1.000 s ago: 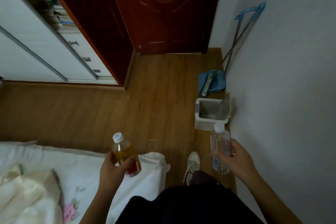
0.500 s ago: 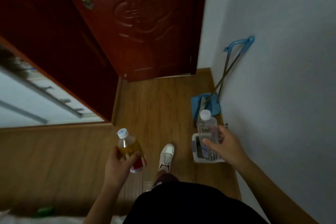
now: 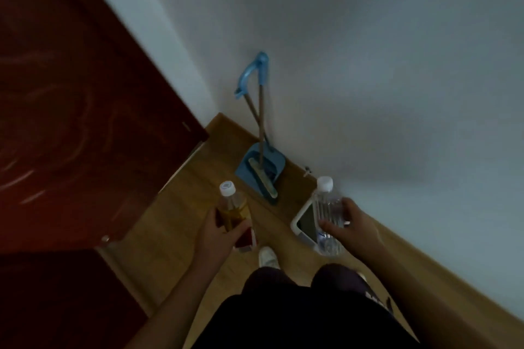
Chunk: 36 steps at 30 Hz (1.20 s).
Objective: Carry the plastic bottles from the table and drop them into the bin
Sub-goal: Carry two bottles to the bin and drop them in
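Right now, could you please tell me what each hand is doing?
Left hand: closed around the amber-liquid bottle, held upright.
Right hand: closed around the clear bottle, held above the white bin.

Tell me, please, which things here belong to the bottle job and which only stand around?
For the job:
- amber bottle in left hand
- clear bottle in right hand
- white bin by the wall

Standing around:
- blue dustpan with broom
- red door
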Each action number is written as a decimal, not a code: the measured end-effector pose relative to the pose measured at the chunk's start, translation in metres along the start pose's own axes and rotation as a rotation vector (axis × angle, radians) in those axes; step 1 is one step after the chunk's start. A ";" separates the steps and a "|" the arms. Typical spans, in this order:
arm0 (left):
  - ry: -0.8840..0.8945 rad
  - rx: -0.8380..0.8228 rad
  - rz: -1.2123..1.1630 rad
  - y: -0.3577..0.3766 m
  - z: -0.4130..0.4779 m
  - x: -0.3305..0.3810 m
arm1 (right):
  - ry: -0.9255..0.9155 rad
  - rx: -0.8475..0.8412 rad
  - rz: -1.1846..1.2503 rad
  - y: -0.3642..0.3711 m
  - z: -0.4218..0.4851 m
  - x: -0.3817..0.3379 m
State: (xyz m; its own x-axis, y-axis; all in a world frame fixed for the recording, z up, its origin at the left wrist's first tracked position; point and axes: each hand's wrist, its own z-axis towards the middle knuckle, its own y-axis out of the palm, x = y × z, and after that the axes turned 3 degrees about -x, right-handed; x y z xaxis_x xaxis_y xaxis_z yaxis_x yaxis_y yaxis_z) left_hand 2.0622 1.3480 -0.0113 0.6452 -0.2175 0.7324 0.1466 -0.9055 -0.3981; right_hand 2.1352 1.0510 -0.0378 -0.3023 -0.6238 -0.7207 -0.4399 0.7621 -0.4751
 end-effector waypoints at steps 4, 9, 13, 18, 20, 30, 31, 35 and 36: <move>0.013 -0.207 0.136 0.025 0.049 0.022 | 0.150 0.145 0.073 0.007 -0.008 0.015; 0.063 -0.343 0.236 0.066 0.070 0.025 | 0.241 0.170 0.104 0.015 -0.008 0.035; 0.078 -0.435 0.305 0.107 0.101 -0.005 | 0.342 0.184 0.152 0.041 0.015 0.093; 0.098 -0.449 0.396 0.170 0.167 -0.084 | 0.388 0.223 0.224 0.098 0.078 0.184; 0.084 -0.443 0.412 0.195 0.193 -0.117 | 0.387 0.244 0.266 0.119 0.103 0.215; 0.203 -0.551 0.359 0.295 0.275 -0.217 | 0.327 0.435 0.467 0.173 0.181 0.307; 0.216 -0.546 0.363 0.301 0.278 -0.222 | 0.331 0.438 0.483 0.176 0.182 0.311; 0.225 -0.506 0.353 0.318 0.287 -0.231 | 0.335 0.410 0.494 0.184 0.186 0.323; 0.223 -0.489 0.355 0.321 0.287 -0.231 | 0.338 0.391 0.487 0.186 0.187 0.324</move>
State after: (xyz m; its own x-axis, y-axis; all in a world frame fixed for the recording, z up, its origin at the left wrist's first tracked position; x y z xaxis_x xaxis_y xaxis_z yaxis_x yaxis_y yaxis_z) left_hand 2.1752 1.2122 -0.4666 0.4128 -0.5573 0.7204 -0.4403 -0.8145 -0.3779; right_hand 2.1130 1.0229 -0.4541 -0.6613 -0.1679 -0.7311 0.1289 0.9347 -0.3312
